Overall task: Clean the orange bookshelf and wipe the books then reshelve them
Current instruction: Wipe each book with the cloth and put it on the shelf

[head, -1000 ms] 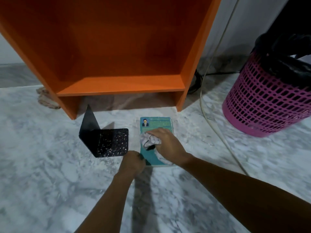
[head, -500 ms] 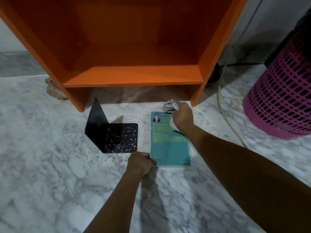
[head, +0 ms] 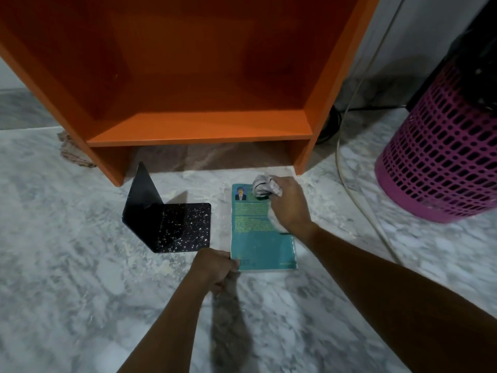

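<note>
The book (head: 259, 232) lies lengthwise toward the bookshelf (head: 199, 127), left hand (head: 215, 267) pinching its near corner, right hand (head: 289, 203) clutching the cloth (head: 265, 187) at its far end

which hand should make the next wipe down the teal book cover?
Right. The right hand already grips the crumpled grey cloth at the far end of the teal paperback book. The left hand is busy pinning the book's near left corner to the marble floor.
</note>
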